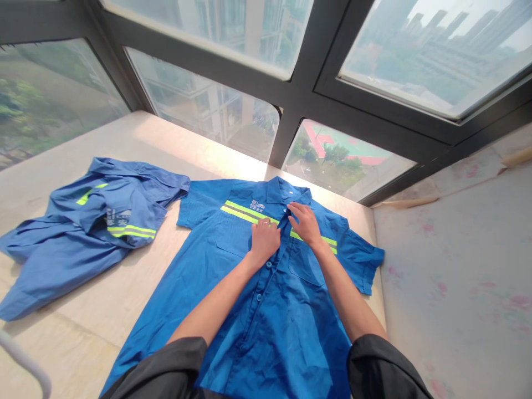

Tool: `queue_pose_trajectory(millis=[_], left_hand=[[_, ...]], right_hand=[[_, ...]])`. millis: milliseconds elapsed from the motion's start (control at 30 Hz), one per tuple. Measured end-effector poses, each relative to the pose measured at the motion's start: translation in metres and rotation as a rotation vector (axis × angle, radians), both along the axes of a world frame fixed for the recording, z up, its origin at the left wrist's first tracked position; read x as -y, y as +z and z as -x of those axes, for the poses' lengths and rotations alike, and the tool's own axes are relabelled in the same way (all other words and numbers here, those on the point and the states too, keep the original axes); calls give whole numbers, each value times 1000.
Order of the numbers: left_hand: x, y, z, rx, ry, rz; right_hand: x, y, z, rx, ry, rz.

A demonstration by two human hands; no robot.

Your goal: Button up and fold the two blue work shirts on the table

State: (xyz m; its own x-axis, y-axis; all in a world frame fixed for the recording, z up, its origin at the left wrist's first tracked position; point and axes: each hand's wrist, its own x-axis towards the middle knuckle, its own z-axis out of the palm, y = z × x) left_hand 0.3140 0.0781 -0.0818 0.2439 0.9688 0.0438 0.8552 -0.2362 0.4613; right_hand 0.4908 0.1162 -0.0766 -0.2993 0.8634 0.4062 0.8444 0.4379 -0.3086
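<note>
A blue short-sleeved work shirt (187, 299) lies spread front side up, its collar toward the window. Yellow-green and grey reflective stripes cross its chest, with white lettering above one of them. My left hand (266, 239) rests on the front placket at stripe height, its fingers bent and closed on the fabric; a ring shows on one finger. Just below the collar, my right hand (305, 223) pinches the placket's edge near the top. Buttons (269, 265) run down the front below my left hand. Both fingertips partly hide the cloth between them.
Another blue work shirt (83, 221) lies crumpled to the left on the pale ledge (75, 302). Dark window frames (307, 72) stand behind the ledge. A flower-patterned wall (449, 288) bounds the right side. A curved white bar (29, 363) enters at lower left.
</note>
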Motion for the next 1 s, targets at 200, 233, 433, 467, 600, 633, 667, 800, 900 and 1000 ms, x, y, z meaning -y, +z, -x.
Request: queue_pose_trajectory(millis=[200, 233, 433, 467, 600, 633, 667, 800, 900, 1000], left_hand=[[-61, -8, -27, 14, -97, -6], [-68, -10, -29, 19, -101, 6], [-101, -14, -27, 144, -130, 195], [-104, -14, -27, 141, -126, 218], [-110, -12, -30, 61, -142, 216], [-109, -12, -31, 49, -135, 212], [-109, -13, -32, 48, -123, 210], [-111, -14, -32, 129, -34, 208], [-114, -18, -31, 193, 6, 211], [-117, -22, -28, 247, 9, 197]], right_hand=[[-29, -13, -3, 130, -32, 74], [-34, -17, -6, 130, -44, 87], [-47, -33, -23, 44, -81, 53], [-47, -35, -23, 34, -99, 49], [-49, -41, -23, 11, -118, 56], [-49, -42, -23, -2, -111, 56], [-50, -42, -23, -19, -106, 58], [-49, -43, -22, -88, -109, 85], [-45, -45, -19, -136, -138, 90], [-42, -49, -19, -186, -164, 59]])
